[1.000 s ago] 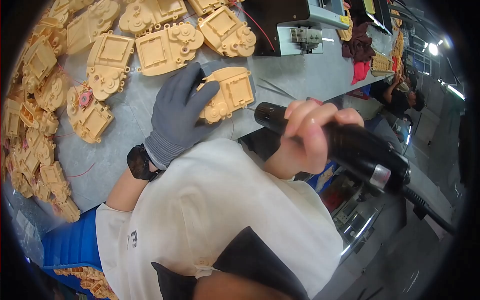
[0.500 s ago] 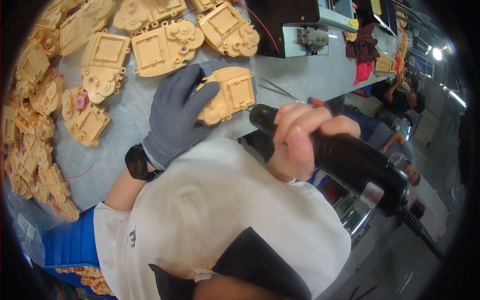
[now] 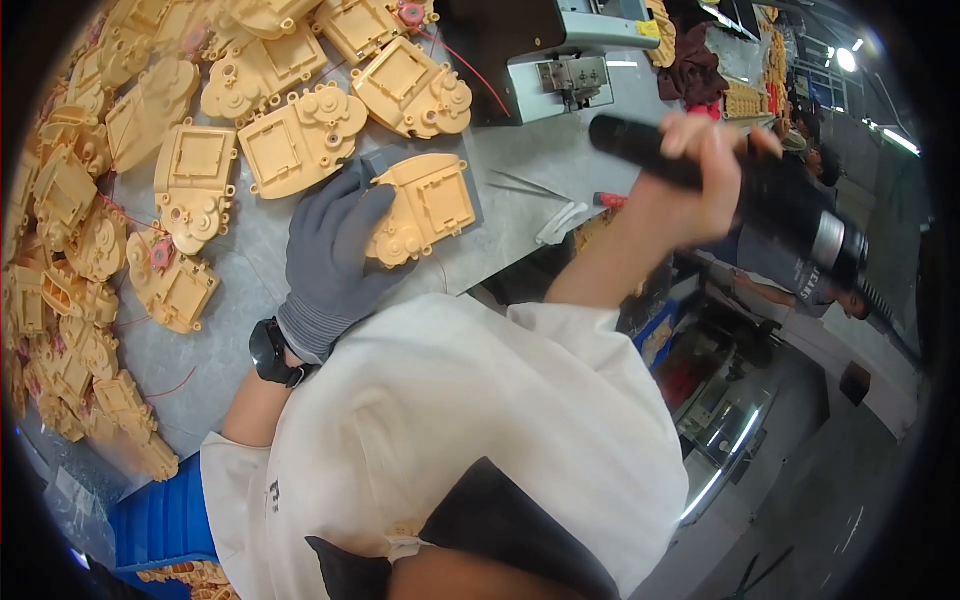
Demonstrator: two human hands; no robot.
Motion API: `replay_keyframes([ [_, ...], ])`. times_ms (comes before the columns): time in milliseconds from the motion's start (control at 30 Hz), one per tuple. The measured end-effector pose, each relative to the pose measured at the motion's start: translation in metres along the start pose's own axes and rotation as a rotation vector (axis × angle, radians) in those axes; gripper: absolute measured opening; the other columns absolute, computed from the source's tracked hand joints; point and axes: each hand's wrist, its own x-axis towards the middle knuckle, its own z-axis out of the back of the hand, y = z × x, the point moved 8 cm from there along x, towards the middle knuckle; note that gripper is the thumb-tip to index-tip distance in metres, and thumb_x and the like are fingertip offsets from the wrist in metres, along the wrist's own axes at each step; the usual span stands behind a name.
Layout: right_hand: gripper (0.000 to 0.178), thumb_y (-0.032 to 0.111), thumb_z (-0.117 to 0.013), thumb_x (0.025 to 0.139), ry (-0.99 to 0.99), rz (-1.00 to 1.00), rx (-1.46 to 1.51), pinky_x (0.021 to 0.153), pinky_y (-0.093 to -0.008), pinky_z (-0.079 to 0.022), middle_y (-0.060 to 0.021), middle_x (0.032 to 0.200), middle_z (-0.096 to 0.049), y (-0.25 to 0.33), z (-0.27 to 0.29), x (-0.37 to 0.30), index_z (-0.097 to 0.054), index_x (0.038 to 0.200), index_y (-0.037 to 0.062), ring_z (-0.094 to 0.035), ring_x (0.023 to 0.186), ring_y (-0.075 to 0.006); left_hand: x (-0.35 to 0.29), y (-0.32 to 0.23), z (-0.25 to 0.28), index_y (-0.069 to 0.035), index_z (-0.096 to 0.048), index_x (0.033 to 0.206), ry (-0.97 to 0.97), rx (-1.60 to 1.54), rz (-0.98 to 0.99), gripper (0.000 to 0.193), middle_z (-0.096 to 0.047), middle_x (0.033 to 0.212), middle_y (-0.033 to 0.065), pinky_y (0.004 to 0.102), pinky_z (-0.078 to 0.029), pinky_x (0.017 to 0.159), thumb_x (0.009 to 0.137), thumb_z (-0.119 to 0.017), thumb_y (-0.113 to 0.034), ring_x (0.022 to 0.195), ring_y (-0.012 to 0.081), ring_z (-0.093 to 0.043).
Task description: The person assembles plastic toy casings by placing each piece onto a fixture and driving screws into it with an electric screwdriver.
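Note:
My left hand [image 3: 338, 240], in a grey glove, grips the left end of a yellow plastic housing [image 3: 425, 205] with its thumb on top. Under the housing lies a dark grey block [image 3: 477, 204] on the table. My bare right hand [image 3: 705, 180] is wrapped around a black electric screwdriver [image 3: 650, 152], blurred by motion. The tool is raised to the right of the housing and apart from it, its cord trailing off at the right.
Many similar yellow housings [image 3: 195, 185] cover the table's left and far side, some with red wires. A black and grey machine [image 3: 540, 60] stands at the back. Tweezers [image 3: 530, 186] lie right of the block. A blue crate [image 3: 165, 520] is at lower left; people are at far right.
My right hand has lifted the electric screwdriver up and to the right, off the edge of the housing. My left hand still holds the housing on the block. The whole view has shifted slightly.

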Motion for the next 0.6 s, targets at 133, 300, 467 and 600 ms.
replay_keyframes([
  [133, 0.038, -0.012, -0.056, 0.065, -0.075, 0.042, -0.220, 0.051, -0.0283, -0.045, -0.0091, 0.059, -0.053, -0.018, 0.004, 0.030, -0.044, 0.100, -0.0040, -0.048, 0.043, -0.0161, 0.001, -0.001, -0.002, -0.004, -0.047, 0.119, 0.013, -0.006, -0.013, 0.077, -0.056, 0.110, 0.0140, 0.0422, -0.041, 0.088, 0.052, -0.082, -0.018, 0.106, 0.0342, -0.053],
  [300, 0.035, -0.010, -0.056, 0.067, -0.041, -0.061, -0.196, 0.052, -0.0275, -0.044, -0.0066, 0.060, -0.050, -0.020, 0.008, 0.014, -0.044, 0.098, -0.0018, -0.047, 0.044, -0.0160, 0.000, -0.003, 0.001, -0.004, -0.048, 0.118, 0.008, -0.024, -0.013, 0.076, -0.056, 0.109, 0.0145, 0.0423, -0.041, 0.090, 0.052, -0.082, -0.017, 0.106, 0.0343, -0.053],
  [467, 0.055, -0.003, -0.058, 0.075, 0.307, -0.084, 0.136, 0.052, -0.0361, -0.043, -0.0083, 0.067, -0.052, 0.030, -0.041, -0.067, -0.032, 0.122, 0.0062, -0.052, 0.051, -0.0199, 0.002, 0.003, -0.001, -0.004, -0.048, 0.121, -0.008, -0.034, -0.009, 0.075, -0.056, 0.112, 0.0156, 0.0423, -0.041, 0.090, 0.054, -0.080, -0.017, 0.108, 0.0348, -0.052],
  [600, 0.063, -0.015, -0.054, 0.074, 0.664, -0.157, 0.138, 0.055, -0.0363, -0.045, -0.0111, 0.074, -0.052, 0.025, -0.081, -0.097, -0.026, 0.126, 0.0066, -0.052, 0.056, -0.0216, 0.001, 0.004, 0.001, -0.004, -0.047, 0.123, 0.000, -0.038, 0.009, 0.074, -0.055, 0.115, 0.0144, 0.0431, -0.040, 0.091, 0.057, -0.079, -0.020, 0.110, 0.0342, -0.051],
])
